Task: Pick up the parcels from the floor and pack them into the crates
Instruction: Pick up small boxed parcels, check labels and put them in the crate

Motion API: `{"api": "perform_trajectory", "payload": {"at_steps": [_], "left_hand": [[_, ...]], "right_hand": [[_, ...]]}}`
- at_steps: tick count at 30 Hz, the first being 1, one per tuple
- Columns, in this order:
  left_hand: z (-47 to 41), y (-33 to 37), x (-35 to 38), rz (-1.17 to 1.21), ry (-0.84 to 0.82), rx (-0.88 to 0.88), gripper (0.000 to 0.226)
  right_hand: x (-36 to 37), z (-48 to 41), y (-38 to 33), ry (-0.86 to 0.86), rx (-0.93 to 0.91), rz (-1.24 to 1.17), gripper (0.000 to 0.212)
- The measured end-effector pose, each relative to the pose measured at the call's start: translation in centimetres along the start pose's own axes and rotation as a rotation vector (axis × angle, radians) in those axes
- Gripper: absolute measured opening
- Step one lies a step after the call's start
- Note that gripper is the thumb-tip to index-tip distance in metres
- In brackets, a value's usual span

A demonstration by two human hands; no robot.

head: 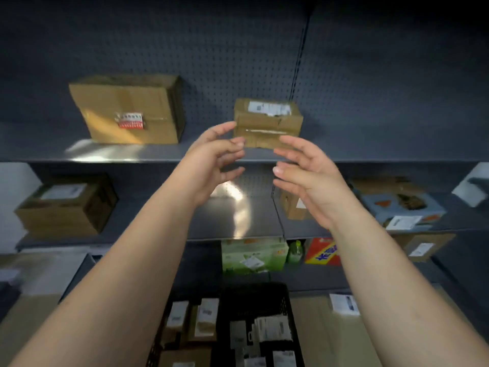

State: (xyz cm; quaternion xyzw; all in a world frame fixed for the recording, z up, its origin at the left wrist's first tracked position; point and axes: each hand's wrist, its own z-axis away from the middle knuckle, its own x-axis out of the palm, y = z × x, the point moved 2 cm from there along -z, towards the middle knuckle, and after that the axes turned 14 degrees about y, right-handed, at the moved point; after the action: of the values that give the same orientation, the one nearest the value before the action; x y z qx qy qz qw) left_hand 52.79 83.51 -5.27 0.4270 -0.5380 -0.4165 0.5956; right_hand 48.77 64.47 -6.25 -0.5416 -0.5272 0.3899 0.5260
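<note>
You're hovering left hand (211,165) and right hand (309,178), grip released, by a small labelled cardboard box (267,123) on the upper shelf (370,152); black crate (254,292) below is holding several parcels (206,319), packing probably partway.

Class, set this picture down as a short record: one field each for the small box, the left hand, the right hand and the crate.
small box: cardboard, white label, on the upper shelf
left hand: open, fingers spread, at its left edge; contact unclear
right hand: open, by its lower right corner
crate: black, holding labelled parcels
</note>
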Motion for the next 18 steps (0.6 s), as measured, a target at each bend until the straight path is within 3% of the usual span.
{"api": "perform_trajectory", "payload": {"at_steps": [9,13,18], "left_hand": [[4.5,12.9,0.5,0.045,-0.084,0.282,0.045],[5.7,16.5,0.9,0.041,-0.138,0.377,0.048],[6.6,18.7,1.6,0.015,-0.193,0.487,0.048]], "right_hand": [[3.1,2.5,-12.4,0.009,-0.316,0.102,0.055],[3.0,3.6,-16.0,0.121,-0.474,0.027,0.05],[2.1,5.0,-18.5,0.123,-0.585,0.069,0.052]]}}
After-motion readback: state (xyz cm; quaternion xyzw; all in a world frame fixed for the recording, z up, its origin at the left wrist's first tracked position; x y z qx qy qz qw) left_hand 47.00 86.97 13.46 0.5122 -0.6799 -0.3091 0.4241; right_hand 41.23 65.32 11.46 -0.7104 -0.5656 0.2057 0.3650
